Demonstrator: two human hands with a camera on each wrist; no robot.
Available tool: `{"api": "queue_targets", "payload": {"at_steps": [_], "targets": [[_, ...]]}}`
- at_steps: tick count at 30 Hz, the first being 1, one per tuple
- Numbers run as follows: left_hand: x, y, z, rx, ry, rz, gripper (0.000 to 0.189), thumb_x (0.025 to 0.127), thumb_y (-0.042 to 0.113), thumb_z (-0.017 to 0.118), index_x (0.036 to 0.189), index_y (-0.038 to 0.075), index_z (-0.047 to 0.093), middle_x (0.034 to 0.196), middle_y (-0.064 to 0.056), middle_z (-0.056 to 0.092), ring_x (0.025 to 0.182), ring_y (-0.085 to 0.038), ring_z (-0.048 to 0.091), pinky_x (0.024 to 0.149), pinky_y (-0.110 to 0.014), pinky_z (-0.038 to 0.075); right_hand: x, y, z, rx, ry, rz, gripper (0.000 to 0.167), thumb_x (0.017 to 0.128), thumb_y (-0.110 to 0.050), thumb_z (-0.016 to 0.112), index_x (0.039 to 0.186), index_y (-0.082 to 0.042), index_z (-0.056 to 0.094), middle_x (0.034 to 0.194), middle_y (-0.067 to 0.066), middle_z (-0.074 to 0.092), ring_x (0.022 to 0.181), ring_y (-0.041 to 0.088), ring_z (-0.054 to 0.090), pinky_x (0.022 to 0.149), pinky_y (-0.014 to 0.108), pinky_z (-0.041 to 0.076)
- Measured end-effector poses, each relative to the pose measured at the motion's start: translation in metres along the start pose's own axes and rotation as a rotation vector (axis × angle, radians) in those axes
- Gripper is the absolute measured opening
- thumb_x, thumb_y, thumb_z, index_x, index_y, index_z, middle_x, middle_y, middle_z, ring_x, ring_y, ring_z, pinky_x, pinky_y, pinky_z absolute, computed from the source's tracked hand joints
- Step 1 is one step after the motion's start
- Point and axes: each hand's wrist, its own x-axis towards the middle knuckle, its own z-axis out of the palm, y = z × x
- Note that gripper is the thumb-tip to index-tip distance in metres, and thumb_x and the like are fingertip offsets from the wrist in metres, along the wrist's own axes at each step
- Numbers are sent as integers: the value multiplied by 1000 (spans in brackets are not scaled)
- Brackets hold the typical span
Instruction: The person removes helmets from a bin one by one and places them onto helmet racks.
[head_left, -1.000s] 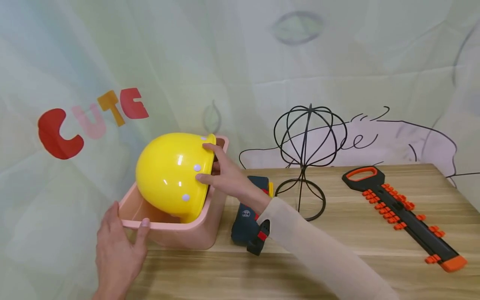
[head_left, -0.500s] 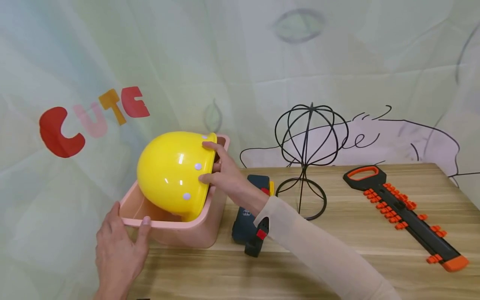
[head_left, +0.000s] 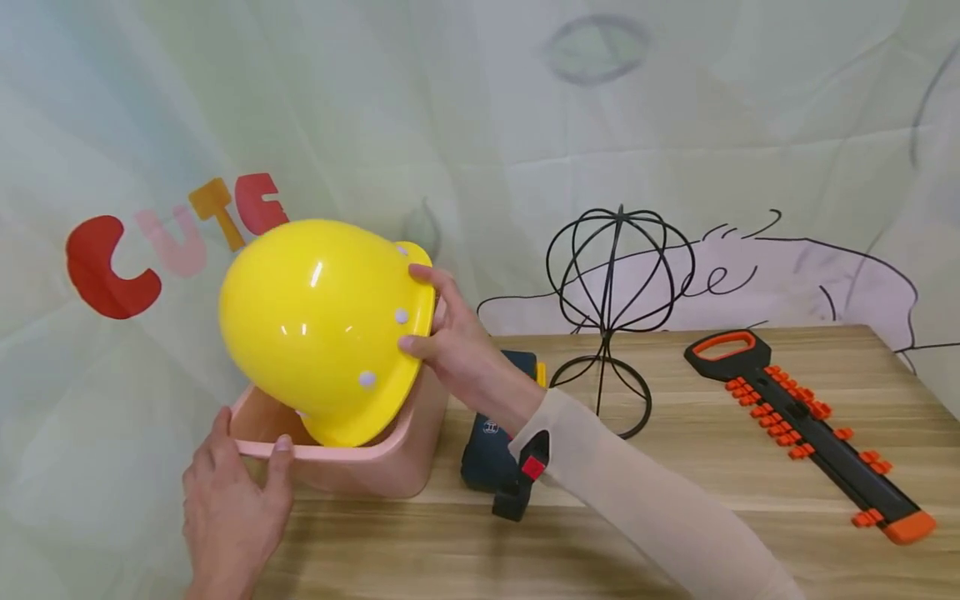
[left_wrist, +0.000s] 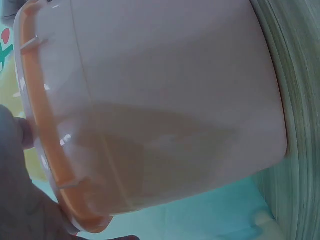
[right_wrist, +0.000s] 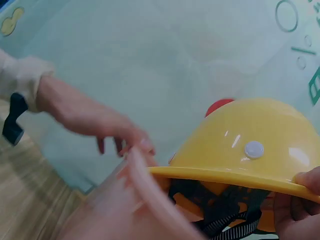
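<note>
A yellow hard hat point(head_left: 315, 317) with pale round studs is tilted over the pink bin point(head_left: 360, 471), its lower edge still inside the bin's opening. My right hand point(head_left: 457, 350) pinches the hat's brim, thumb and a fingertip on the outside, other fingers behind it. Black straps point(right_wrist: 235, 220) hang inside the hat in the right wrist view. With my left hand point(head_left: 236, 496) I grip the bin's front left rim, thumb on the near side. The left wrist view shows mostly the bin's outer wall point(left_wrist: 165, 100), standing on the wooden table.
A dark blue case point(head_left: 483, 454), partly behind my right wrist, lies beside the bin. Behind it stands a black wire stand point(head_left: 606, 333). A black rack with orange clips point(head_left: 802, 425) lies on the table's right side. A printed curtain point(head_left: 480, 167) hangs behind.
The hard hat has risen and shifted left and nearer, tilting partly out of the bin in my right hand's grip. My left hand stays on the bin's rim.
</note>
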Motion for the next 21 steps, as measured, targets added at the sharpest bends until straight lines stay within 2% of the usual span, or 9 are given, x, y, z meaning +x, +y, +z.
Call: {"api": "queue_targets", "payload": {"at_steps": [2,5,8,12,16,21], "targets": [[0,-1,0,-4,2,4,92,106,58,49,173,9,11,158,-40,38,142,-59,37,100,-82,42,-4,-12,0,29,-23,-22,82,97,15,63,159,-34,40,164,9,50,136,31,65,112,40,54],[1,-2,-1,-5,3,7,92,106,58,49,173,8,10,158,-41,38,142,-59,37,99,-82,42,-10,-28,0,80,-31,-45,81,98,16,60,158,-35,44,150,21,63,121,26,71,105,34,60],[1,-2,-1,-4,4,8,91,106,55,49,173,8,9,157,-41,39,142,-60,37,100,-81,42,-17,-41,-3,122,-36,-70,80,98,16,58,156,-37,47,127,18,74,106,21,75,93,29,64],[1,-1,0,-6,9,14,90,107,53,49,173,8,10,156,-41,40,140,-59,38,100,-81,42,-28,-56,-8,167,-48,-107,81,98,18,55,157,-37,47,104,4,79,101,19,77,86,27,65],[0,-2,1,-15,10,13,88,107,52,50,173,9,10,155,-40,41,141,-59,38,102,-81,41,-40,-70,-12,195,-61,-133,80,99,18,52,158,-36,45,102,3,80,103,18,77,87,28,65],[0,-3,2,-15,14,12,88,107,51,50,173,9,10,154,-40,41,141,-59,38,102,-81,41,-53,-84,-23,238,-91,-185,76,102,17,46,161,-32,41,115,2,79,111,18,74,91,29,65]]}}
